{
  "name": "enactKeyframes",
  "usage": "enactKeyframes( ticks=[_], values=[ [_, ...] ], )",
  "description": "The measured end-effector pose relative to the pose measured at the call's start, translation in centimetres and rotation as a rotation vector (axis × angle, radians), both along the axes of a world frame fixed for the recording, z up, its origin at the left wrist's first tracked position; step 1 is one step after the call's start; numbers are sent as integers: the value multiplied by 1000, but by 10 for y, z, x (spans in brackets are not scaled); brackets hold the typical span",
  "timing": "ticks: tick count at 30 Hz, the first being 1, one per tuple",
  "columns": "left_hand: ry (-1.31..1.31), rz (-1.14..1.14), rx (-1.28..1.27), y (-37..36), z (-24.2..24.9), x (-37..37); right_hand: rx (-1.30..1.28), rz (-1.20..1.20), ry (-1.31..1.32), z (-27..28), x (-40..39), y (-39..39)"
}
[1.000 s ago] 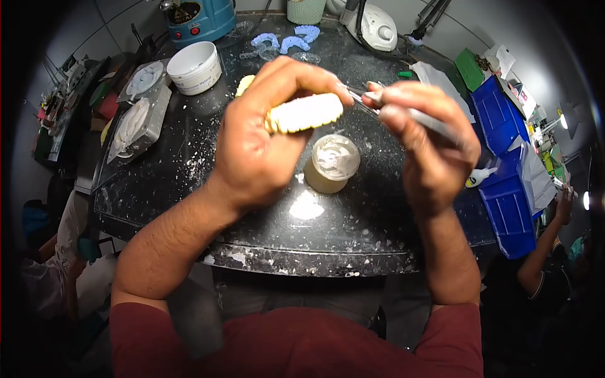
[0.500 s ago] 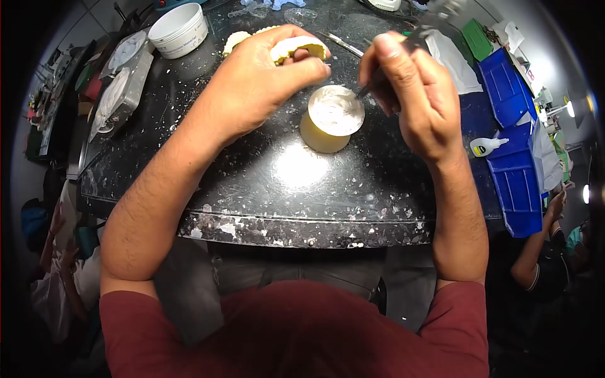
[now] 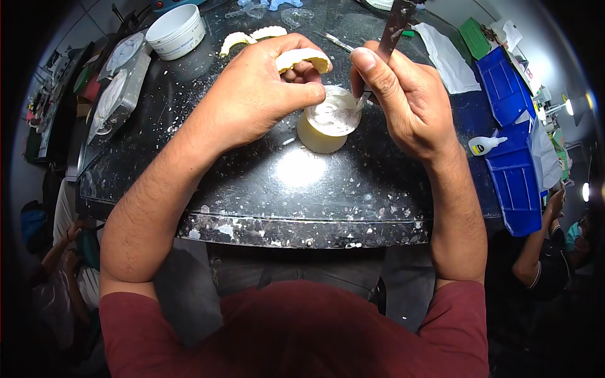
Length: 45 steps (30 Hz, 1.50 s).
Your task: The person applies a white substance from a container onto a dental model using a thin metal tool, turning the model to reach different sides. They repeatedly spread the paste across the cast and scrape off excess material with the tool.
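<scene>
My left hand [image 3: 252,94] is closed round a curved, cream-yellow arch-shaped piece [image 3: 301,60], above and left of the cup. In my right hand [image 3: 403,101] is a dark-handled tool [image 3: 396,26], its handle pointing up and its lower end at the cup's right rim. Between the hands stands a yellowish round cup [image 3: 322,140] with white paste [image 3: 333,113] in it. Just behind my left hand lie more cream-yellow arch pieces [image 3: 235,43] on the black table [image 3: 252,189].
A white tub [image 3: 176,34] stands at the back left, near a grey tray [image 3: 123,94]. A thin metal tool [image 3: 337,41] lies behind the cup. On the right are a cloth [image 3: 447,60], a small bottle [image 3: 484,145] and blue bins [image 3: 513,170]. Other people are at both sides.
The tool in my right hand now stands more upright and my right hand has shifted slightly left. My left hand has moved slightly down with the arch piece.
</scene>
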<state>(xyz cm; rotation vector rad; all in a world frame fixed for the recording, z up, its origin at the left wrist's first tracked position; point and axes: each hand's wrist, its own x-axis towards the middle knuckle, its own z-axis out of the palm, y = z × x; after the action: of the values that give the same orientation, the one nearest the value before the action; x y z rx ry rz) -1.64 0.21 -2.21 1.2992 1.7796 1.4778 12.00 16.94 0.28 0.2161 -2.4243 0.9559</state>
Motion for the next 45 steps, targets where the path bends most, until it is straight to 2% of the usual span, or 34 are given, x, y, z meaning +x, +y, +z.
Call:
enactKeyframes(
  ticks=[8,13,15,21,23,27,29,32,36,45],
  values=[
    [38,25,-22,-1,1,4,-140,25,-49,3,2,-2],
    [66,65,-19,-2,3,9,-54,33,-60,-1,1,-3],
    [177,119,-49,-3,8,14,-33,31,-80,-2,2,-4],
    [267,133,-14,-3,9,18,-208,77,-82,0,1,-7],
    [276,145,-4,-3,7,17,-316,70,-173,5,4,-5],
    [260,150,-5,-4,9,18,-292,57,-153,3,2,-7],
    [276,153,-11,-4,10,19,-158,30,-7,-4,-1,-6],
    [298,159,-10,-4,10,19,-114,2,-19,-2,0,-4],
    [338,175,67,0,2,17,-112,15,-24,-5,-1,-4],
    [331,165,72,0,3,18,-192,54,-69,-6,-1,-8]
  ],
)
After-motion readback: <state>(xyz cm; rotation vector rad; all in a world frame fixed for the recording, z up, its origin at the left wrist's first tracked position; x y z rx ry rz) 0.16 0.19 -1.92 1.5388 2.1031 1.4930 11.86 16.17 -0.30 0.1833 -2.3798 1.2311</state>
